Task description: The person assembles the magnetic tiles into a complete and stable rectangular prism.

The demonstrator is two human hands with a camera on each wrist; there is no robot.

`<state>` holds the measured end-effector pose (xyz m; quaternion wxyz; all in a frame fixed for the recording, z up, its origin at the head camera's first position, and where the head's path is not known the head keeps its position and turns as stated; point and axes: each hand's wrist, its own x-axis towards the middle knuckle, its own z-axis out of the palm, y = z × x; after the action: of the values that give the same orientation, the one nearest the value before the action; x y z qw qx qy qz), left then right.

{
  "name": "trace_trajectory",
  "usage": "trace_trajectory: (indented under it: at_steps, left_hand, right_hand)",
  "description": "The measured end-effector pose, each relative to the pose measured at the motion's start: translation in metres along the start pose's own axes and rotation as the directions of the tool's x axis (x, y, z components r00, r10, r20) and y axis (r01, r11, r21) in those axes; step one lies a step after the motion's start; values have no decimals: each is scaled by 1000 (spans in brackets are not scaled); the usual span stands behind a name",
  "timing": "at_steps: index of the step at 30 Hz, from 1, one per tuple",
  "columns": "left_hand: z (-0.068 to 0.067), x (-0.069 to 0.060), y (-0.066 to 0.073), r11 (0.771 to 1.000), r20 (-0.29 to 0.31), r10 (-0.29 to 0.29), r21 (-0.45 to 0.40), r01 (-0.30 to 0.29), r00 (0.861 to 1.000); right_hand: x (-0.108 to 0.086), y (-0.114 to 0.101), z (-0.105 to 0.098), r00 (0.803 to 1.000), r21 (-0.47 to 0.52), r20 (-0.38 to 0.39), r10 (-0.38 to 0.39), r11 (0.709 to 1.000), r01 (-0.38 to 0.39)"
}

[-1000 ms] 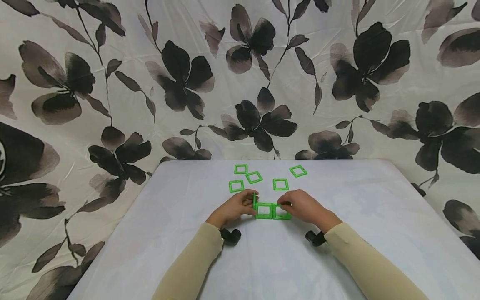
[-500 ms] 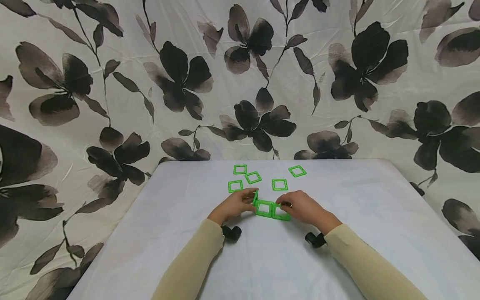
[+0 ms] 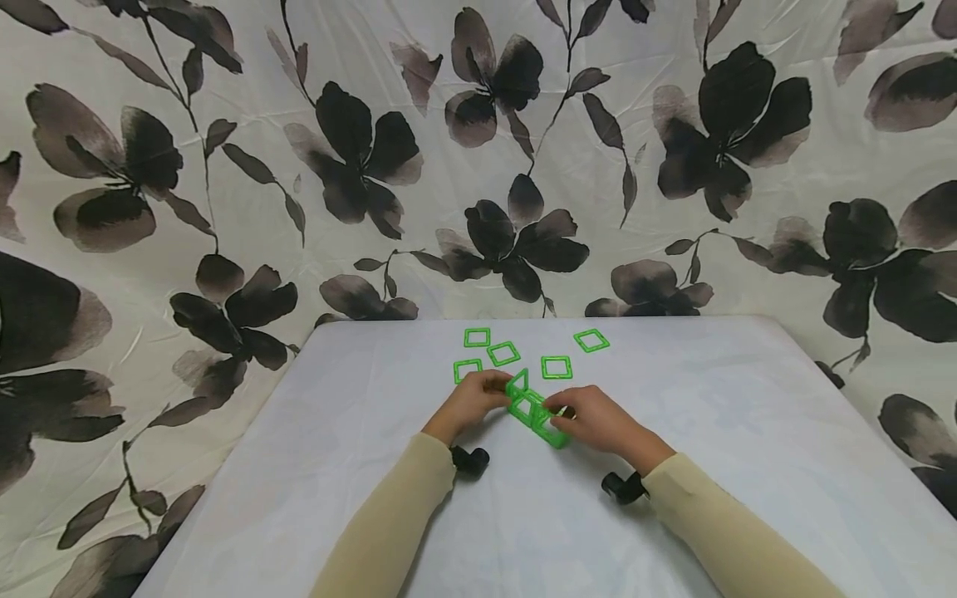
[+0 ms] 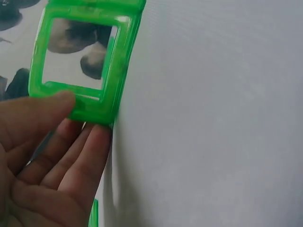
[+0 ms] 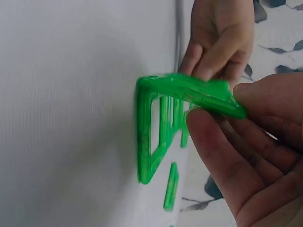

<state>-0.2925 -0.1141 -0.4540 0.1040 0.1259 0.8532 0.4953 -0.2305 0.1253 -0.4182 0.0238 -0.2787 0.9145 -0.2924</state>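
Note:
Several green square frames [image 3: 535, 417] are joined into one piece between the two hands in the head view, turned diagonally, with one frame raised at its far left end. My left hand [image 3: 473, 404] holds that left end; in the left wrist view its thumb lies over the lower edge of a frame [image 4: 119, 61], fingers behind. My right hand [image 3: 604, 422] is at the other end. Seen from the right wrist, its thumb and a finger pinch the edge of an upper frame [image 5: 208, 100], which meets a standing frame [image 5: 143, 137] at an angle.
Behind the hands, loose green frames lie flat on the white table [image 3: 359, 515]: one [image 3: 557, 367] in the middle, one [image 3: 591, 340] at the back right, and several at the left, including one [image 3: 503, 354] set askew. A floral cloth [image 3: 419, 208] hangs behind.
The joined frames have swung from roughly level to diagonal, right end closer to the person. The raised left frame now shows its opening. Both hands have shifted slightly with them.

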Motion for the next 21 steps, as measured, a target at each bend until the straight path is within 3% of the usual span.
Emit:
trace_trajectory:
  at_steps: [6,12,16,21]
  left_hand:
    - [5,3,3,1000,-76,-11,-1,11,997]
    - [12,7,5,999,-143,-29,9,31,989]
    - [16,11,7,999,-179,-48,11,51,983]
    - [19,14,12,987,-206,-137,-109,117,969]
  right_hand:
    - [0,-5,9,1000,149,4,31,988,-31]
    - [3,-8,20,994,322,17,103,941,-103]
    - [6,-12,30,990,386,-20,139,915,-121]
    - [11,-18,42,979,403,-93,183,906,-131]
